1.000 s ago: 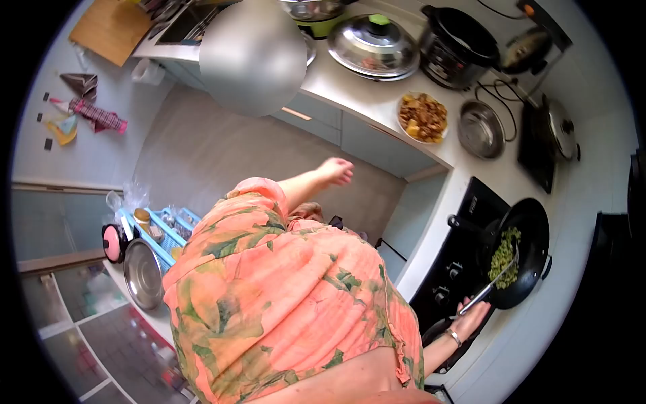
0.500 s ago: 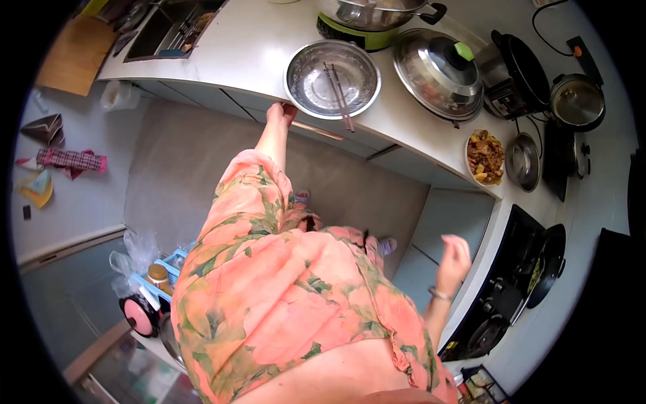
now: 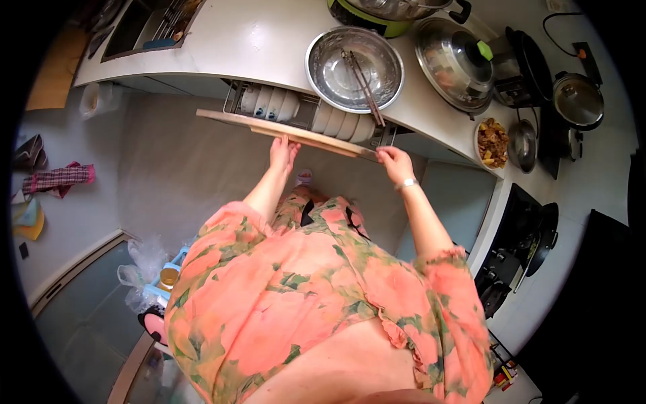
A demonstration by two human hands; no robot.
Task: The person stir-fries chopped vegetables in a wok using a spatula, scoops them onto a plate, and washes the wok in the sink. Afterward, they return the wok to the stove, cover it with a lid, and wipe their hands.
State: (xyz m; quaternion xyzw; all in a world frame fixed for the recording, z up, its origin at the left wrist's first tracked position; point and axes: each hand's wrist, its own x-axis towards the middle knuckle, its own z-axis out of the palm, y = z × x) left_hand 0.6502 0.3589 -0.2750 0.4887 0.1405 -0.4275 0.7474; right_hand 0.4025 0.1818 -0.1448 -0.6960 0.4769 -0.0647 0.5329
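A drawer (image 3: 222,117) under the counter stands pulled out. Its wire rack holds several white bowls (image 3: 281,104), some with blue marks. My left hand (image 3: 282,156) has its fingers curled at the pale handle strip (image 3: 306,137) along the drawer front. At the drawer's right end, my right hand (image 3: 396,164) is closed on the edge of the front panel, thumb and fingers together. Above the drawer, a metal basin (image 3: 330,67) rests near the counter's edge. A pair of chopsticks (image 3: 363,87) leans in it, their ends sticking out over the rim.
Right of the basin lie a large domed lid (image 3: 452,67), a plate of cooked food (image 3: 492,144) and a small metal bowl (image 3: 523,147). A stove (image 3: 505,252) with a pan is at the right. The sink (image 3: 145,30) is at the upper left.
The drawer has come out toward me, bringing the bowls into view. My right hand has moved up and left from beside the stove to the drawer's right end.
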